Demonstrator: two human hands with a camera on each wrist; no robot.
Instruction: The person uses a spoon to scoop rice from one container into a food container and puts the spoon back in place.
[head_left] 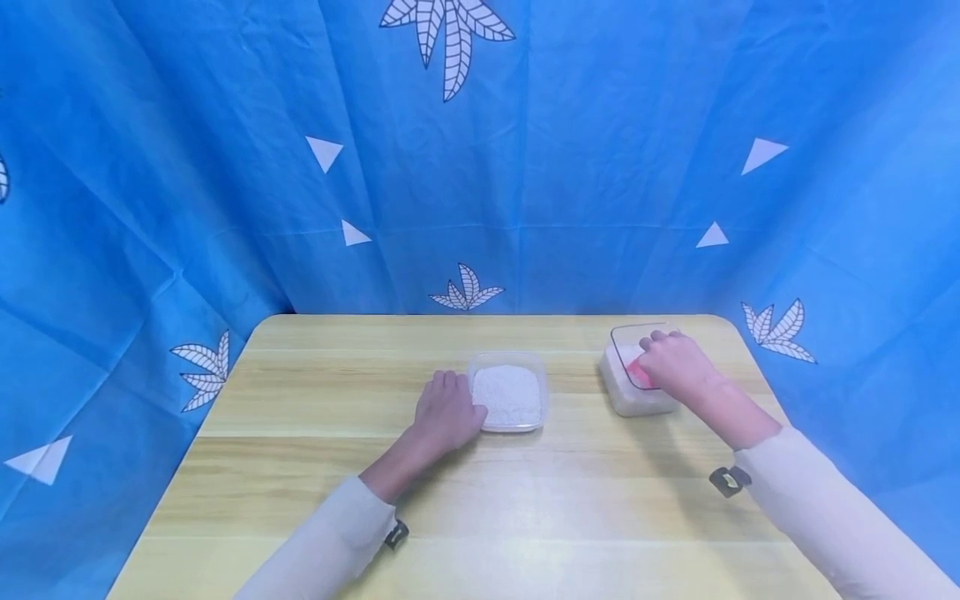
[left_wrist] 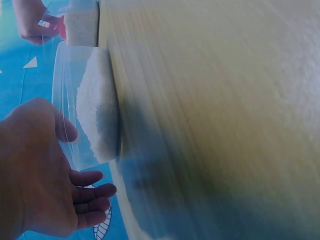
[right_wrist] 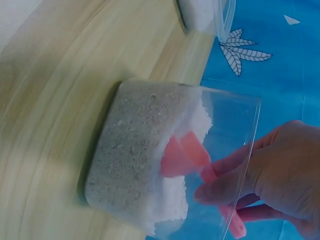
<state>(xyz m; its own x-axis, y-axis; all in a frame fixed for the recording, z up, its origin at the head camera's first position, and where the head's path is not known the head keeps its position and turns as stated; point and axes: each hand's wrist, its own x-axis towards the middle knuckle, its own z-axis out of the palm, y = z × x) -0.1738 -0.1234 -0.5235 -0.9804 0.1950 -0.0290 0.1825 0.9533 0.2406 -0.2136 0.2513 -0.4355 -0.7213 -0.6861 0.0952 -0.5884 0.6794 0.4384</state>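
The person's right hand [head_left: 675, 364] is reaching into a deep, clear plastic tub [right_wrist: 150, 155] that is sitting on the pale wooden tabletop [head_left: 525, 500], its fingers [right_wrist: 225, 187] curling round the handle of a small pink plastic scoop [right_wrist: 182, 155] whose bowl is lying on the white grains filling the tub. The scoop is likely light and stiff, with a smooth handle best pinched near its far end, clear of the grains. To the left of that tub, well apart from it, a shallow, clear plastic dish [head_left: 507, 392] is holding a low heap of the same white grains; thin-walled and probably easy to slide, it is being steadied by the left hand [head_left: 446, 410], whose relaxed, nearly straight fingers [left_wrist: 90, 192] are resting against its near left wall without gripping it. Loose grains would spill readily if either container tips.
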